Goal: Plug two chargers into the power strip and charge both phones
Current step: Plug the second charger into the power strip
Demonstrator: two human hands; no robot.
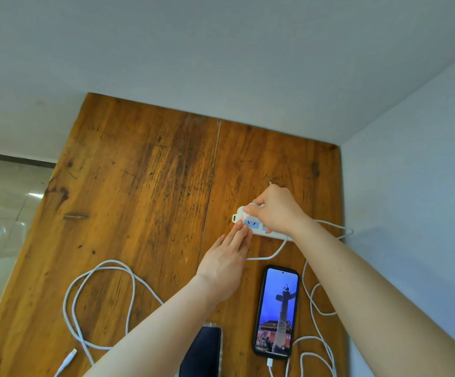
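Observation:
A white power strip (254,227) lies on the wooden table (144,186) near the right wall. My right hand (275,208) is closed over a white charger plug (253,205) on top of the strip. The flat fingers of my left hand (227,257) press on the strip's near end. A phone with a lit screen (276,311) lies below the strip, a white cable (269,363) plugged into its bottom. A second phone with a dark screen (204,352) lies partly under my left forearm. A loose white cable (98,281) loops at the left, its connector (68,359) free.
The table stands in a corner, with a pale wall behind and another along the right. More white cable (316,303) curls along the table's right side. The left table edge drops to a glossy tiled floor (0,227).

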